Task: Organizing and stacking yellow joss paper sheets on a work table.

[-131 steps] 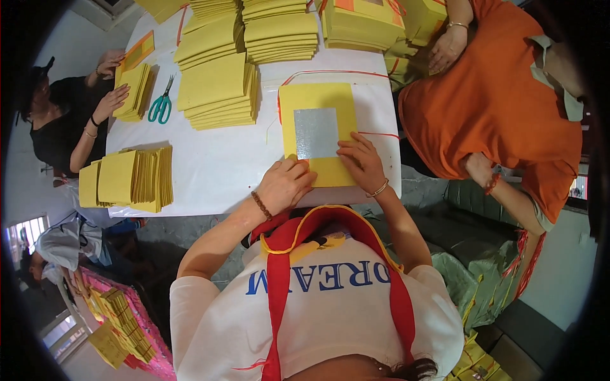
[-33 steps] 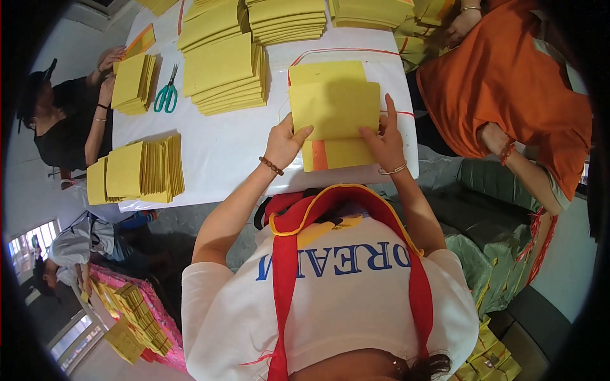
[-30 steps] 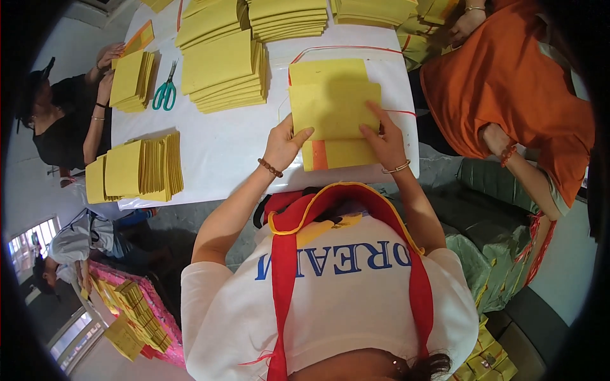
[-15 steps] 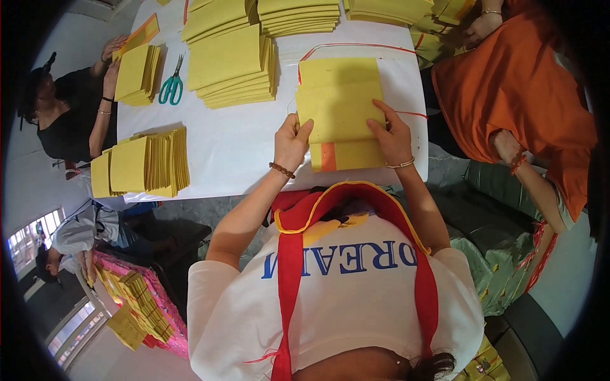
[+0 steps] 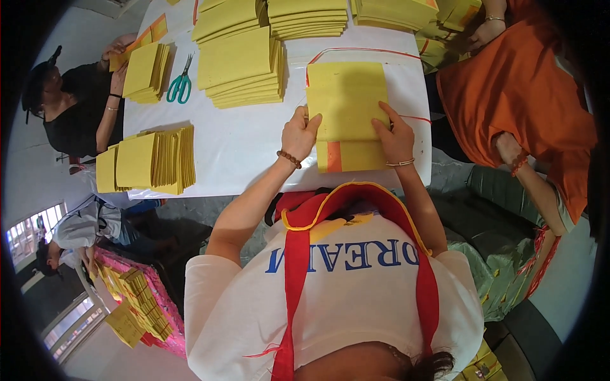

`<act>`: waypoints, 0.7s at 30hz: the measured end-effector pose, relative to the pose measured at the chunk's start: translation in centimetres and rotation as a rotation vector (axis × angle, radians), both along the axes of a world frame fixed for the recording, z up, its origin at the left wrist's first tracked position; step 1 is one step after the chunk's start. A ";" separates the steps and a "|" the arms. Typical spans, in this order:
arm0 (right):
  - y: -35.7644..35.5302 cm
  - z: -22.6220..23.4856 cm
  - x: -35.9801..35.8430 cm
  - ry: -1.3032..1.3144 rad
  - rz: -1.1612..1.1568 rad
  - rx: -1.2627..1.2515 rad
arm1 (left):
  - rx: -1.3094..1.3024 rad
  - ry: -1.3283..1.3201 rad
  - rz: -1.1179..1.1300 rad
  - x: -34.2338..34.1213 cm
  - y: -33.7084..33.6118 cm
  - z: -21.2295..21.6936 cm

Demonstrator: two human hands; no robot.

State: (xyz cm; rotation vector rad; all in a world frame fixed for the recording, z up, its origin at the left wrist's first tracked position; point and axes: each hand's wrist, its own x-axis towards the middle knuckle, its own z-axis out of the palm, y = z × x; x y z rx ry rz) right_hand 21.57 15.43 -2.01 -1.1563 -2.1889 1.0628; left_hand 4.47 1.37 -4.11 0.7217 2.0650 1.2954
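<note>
A bundle of yellow paper (image 5: 346, 95) lies near the front right of the white-covered table. An orange strip (image 5: 333, 157) crosses its near, lower part. My left hand (image 5: 302, 134) grips the bundle's left edge, thumb on top and the other fingers mostly hidden. Along the right edge my right hand (image 5: 398, 134) is closed on the paper, thumb on top and index finger lying along the side. Red string (image 5: 362, 49) runs on the table beyond the bundle, and another red length (image 5: 417, 118) comes out to the right of it.
Stacks of yellow paper stand at the far side (image 5: 238, 63) and front left (image 5: 155, 162). Green-handled scissors (image 5: 180, 87) lie between stacks. A co-worker at the left handles an orange-striped yellow piece (image 5: 143, 41). Someone in an orange garment (image 5: 508, 95) stands close at the right.
The bundle's far edges look more even, and both hands keep their hold. The table has shifted slightly right in view. The left co-worker's hands have moved on the orange-striped piece.
</note>
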 end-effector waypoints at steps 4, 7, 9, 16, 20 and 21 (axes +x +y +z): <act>0.2 -0.4 -0.4 -0.023 0.004 0.074 | 0.004 -0.190 0.045 -0.5 0.3 -0.3; 0.1 0.1 -0.5 -0.065 0.012 -0.039 | 0.149 -0.344 0.112 -0.2 0.3 0.3; 0.3 0.1 -0.4 -0.081 0.022 -0.029 | 0.081 -0.150 0.118 -0.1 -0.5 1.7; 0.3 -0.5 -0.3 -0.047 0.035 0.036 | 0.154 0.902 -0.321 1.6 2.6 5.5; -0.2 0.7 -0.5 -0.052 0.037 -0.091 | 0.029 1.040 -0.547 2.6 3.0 2.5; -0.9 1.9 -0.6 -0.208 0.041 0.069 | 0.013 1.054 -0.538 2.6 2.9 2.3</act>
